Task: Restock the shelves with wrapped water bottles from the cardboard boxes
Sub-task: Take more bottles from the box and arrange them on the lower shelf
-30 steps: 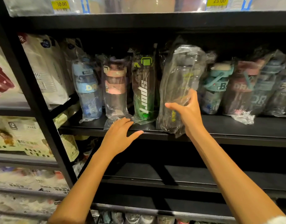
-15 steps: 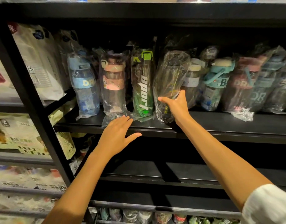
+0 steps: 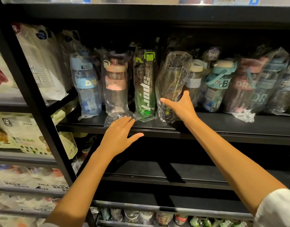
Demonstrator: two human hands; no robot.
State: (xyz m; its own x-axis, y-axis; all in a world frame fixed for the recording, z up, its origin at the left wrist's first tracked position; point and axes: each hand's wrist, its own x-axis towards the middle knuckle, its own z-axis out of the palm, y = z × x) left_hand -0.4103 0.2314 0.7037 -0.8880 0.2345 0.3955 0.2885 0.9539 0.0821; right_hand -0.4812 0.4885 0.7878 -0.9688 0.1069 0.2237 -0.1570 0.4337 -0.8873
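White pouches (image 3: 42,66) fill the left rack, perhaps refills.

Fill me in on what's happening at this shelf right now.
A person is stocking a black shelf with plastic-wrapped water bottles. The right hand grips the lower part of a dark wrapped bottle, which stands in the row just right of the green "sport" bottle. The left hand rests open and flat at the shelf's front edge, holding nothing. The shelf below shows no stock on its visible part.
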